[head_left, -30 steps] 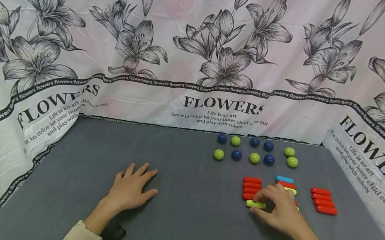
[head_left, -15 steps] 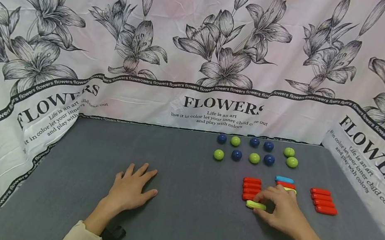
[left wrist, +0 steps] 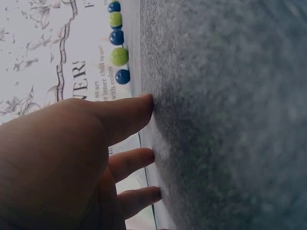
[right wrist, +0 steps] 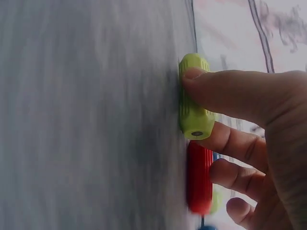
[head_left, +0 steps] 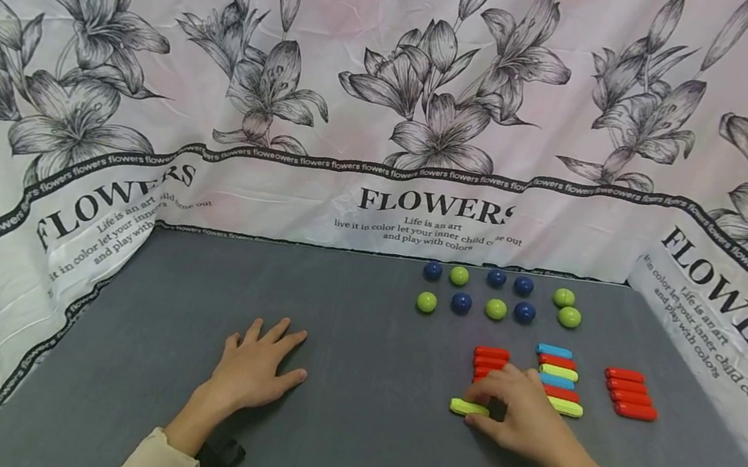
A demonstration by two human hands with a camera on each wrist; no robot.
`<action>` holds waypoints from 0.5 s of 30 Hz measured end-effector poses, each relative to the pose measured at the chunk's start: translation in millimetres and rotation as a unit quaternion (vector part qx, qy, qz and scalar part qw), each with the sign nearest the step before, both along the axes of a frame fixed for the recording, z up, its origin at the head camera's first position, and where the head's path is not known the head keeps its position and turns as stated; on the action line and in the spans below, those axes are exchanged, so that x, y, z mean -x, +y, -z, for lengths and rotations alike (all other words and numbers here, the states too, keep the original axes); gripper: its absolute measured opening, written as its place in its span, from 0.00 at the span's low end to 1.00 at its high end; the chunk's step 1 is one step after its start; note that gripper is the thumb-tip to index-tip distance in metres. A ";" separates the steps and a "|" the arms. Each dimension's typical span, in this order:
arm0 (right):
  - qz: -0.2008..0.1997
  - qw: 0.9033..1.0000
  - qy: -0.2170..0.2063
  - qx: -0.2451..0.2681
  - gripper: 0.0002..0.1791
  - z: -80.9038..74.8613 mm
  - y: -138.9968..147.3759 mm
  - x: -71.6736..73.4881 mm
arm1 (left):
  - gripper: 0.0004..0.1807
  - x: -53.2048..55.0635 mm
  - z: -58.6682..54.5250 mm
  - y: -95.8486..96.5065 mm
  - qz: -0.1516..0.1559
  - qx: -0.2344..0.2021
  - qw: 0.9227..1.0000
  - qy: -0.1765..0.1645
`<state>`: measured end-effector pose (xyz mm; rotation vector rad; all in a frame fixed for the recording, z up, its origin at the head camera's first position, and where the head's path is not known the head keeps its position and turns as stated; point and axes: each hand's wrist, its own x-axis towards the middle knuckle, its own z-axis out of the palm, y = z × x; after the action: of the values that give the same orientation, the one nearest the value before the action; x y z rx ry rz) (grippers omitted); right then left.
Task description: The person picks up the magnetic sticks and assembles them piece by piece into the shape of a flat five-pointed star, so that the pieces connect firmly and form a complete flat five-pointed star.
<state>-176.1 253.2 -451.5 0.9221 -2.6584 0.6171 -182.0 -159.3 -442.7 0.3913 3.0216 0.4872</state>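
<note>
Between thumb and fingers my right hand pinches a short yellow-green ridged stick, low over the grey table. In the right wrist view the thumb presses on the side of this stick, and a small dark hole shows in its end. A red stick lies just beyond it there. In the head view a stack of red sticks lies behind the fingers, partly hidden by them. My left hand rests palm down on the table with its fingers spread, holding nothing.
Right of the right hand is a column of blue, red and yellow sticks, then a group of red sticks. Blue balls and green balls stand in two rows behind. A flower-printed cloth borders the grey table.
My right hand has moved left and toward me with the yellow-green stick, away from the red stack. More of the coloured column now shows. The left hand has stayed still.
</note>
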 end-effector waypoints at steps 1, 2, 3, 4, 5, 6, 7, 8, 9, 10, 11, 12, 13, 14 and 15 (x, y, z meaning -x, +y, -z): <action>-0.007 1.000 0.000 0.000 0.15 -0.1 -4.0 0.5 | 0.34 1.0 -0.3 -0.7 0.003 -0.002 1.000 0.000; -0.015 1.000 0.000 0.000 0.15 -0.1 -8.2 1.2 | 0.34 2.1 -0.5 -1.6 0.006 -0.005 1.000 -0.002; -0.024 1.000 -0.003 0.002 0.14 -0.1 -12.7 2.0 | 0.34 3.2 -0.5 -2.6 0.009 -0.008 1.000 -0.004; -0.031 0.999 -0.005 0.003 0.13 0.1 -16.9 3.0 | 0.34 4.3 -0.4 -3.8 0.012 -0.011 1.000 -0.007; -0.041 0.999 -0.009 0.006 0.12 0.1 -21.5 3.9 | 0.34 5.5 -0.2 -4.8 0.015 -0.015 1.000 -0.011; -0.050 0.999 -0.013 0.010 0.11 0.4 -26.1 4.9 | 0.35 6.3 -0.2 -5.9 0.018 -0.017 1.000 -0.014; -0.059 0.998 -0.020 0.015 0.10 0.4 -30.8 5.9 | 0.35 7.1 -0.2 -7.0 0.020 -0.019 0.999 -0.017; -0.068 0.997 -0.028 0.021 0.10 0.8 -35.6 7.0 | 0.35 7.7 0.0 -8.1 0.022 -0.022 0.999 -0.020; -0.076 0.996 -0.036 0.028 0.09 1.3 -40.3 8.1 | 0.35 8.1 0.2 -9.0 0.024 -0.022 0.999 -0.022; -0.082 0.995 -0.045 0.033 0.09 1.9 -45.0 9.3 | 0.36 8.4 0.5 -9.8 0.025 -0.023 0.999 -0.024; -0.088 0.994 -0.055 0.039 0.08 2.2 -49.8 10.2 | 0.36 8.4 0.6 -10.5 0.026 -0.022 0.999 -0.025; -0.093 0.993 -0.064 0.042 0.08 3.1 -54.5 11.3 | 0.36 8.3 0.8 -11.1 0.026 -0.023 0.999 -0.027; -0.098 0.991 -0.074 0.045 0.08 3.5 -59.3 12.4 | 0.36 8.0 1.0 -11.6 0.025 -0.022 0.999 -0.029; -0.101 0.990 -0.083 0.045 0.08 4.3 -63.8 13.5 | 0.36 7.7 1.3 -12.2 0.025 -0.021 0.999 -0.031; -0.105 0.989 -0.091 0.046 0.08 4.8 -68.5 14.5 | 0.36 7.3 1.4 -12.6 0.023 -0.020 0.999 -0.033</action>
<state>-190.6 184.8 -456.2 1.1811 -2.6816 0.9055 -189.3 -172.0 -444.1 0.4383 2.9361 0.5476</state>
